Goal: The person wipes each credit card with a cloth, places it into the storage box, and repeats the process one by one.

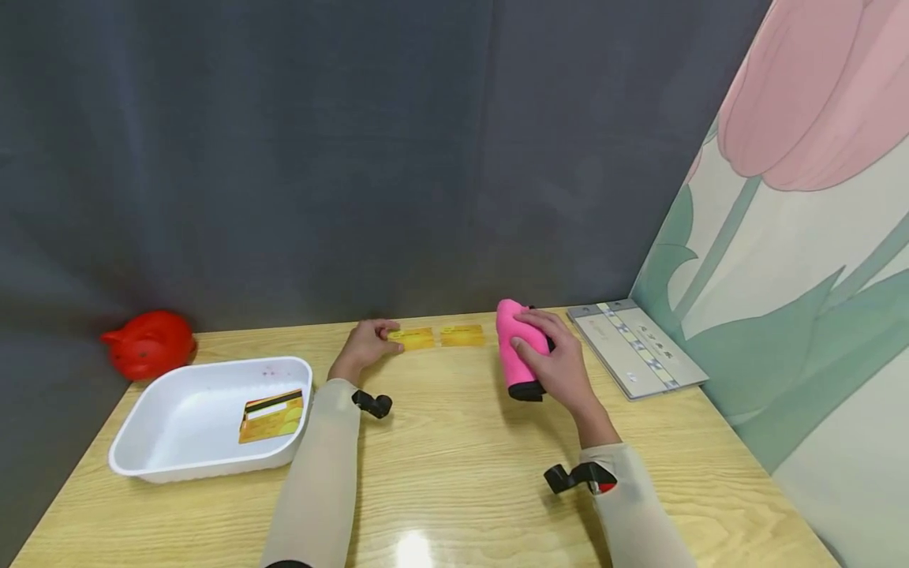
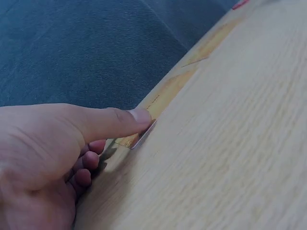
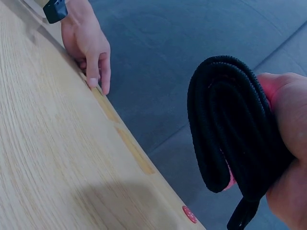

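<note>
"What's nearest?"
"The tray [image 1: 192,430]; a striped card [image 1: 270,426] lies inside, toward its right end."
"And the cloth [image 1: 513,343]?"
"Well right of the tray, folded, gripped in the curled right hand [image 1: 557,359]. Its long axis runs near to far, black end toward the person."
"The left hand [image 1: 365,347]?"
"Beyond the tray's right end, pinching the left card [image 1: 417,339] and covering its left end. The right card [image 1: 461,335] follows in line, both long axes left to right."
"Farther round?"
"The pig [image 1: 151,347] behind the tray, the book [image 1: 611,339] far right of it, past the cloth."
</note>
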The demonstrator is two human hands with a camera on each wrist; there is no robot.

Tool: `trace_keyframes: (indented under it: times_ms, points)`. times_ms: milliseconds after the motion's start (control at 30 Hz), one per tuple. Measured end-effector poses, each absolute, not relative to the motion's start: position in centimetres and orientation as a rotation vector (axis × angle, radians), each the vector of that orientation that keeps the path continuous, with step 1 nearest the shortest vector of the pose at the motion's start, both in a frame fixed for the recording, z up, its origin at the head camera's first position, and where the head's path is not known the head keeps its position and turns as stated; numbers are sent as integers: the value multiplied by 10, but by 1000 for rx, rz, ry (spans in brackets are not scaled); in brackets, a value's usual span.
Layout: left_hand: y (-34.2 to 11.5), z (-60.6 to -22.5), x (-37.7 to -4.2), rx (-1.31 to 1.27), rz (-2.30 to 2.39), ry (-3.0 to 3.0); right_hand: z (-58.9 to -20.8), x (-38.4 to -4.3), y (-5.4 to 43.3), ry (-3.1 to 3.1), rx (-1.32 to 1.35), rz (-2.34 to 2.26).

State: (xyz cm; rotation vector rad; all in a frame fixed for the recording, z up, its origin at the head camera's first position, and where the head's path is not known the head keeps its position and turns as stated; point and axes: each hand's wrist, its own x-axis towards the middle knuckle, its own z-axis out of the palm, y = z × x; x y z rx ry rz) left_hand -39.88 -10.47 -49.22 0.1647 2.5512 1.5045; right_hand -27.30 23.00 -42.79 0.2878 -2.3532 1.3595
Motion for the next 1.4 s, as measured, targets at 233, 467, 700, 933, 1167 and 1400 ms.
trace_keyframes:
  times_ms: [233,467,700,933,1167,1400]
  points:
    - [-106,-486,-395,159,1381,2600,-429,-273,229,-2366,282,1356]
    - [-107,-480,-393,181,1255,2637,-429,-273,227,-2370,288,1347]
    - [-106,-474,-389,173,1243,2631,-428,-273,227,-2375,280,1356]
    - [-102,-475,-389,245,1187,2751,-427,-273,230,-2380,273,1364]
    - [-100,-476,-385,204,1177,2800,-427,-273,230,-2390,263,1366]
    - [-101,-477,-380,193,1255,2867,-428,-274,231,-2387,263,1361]
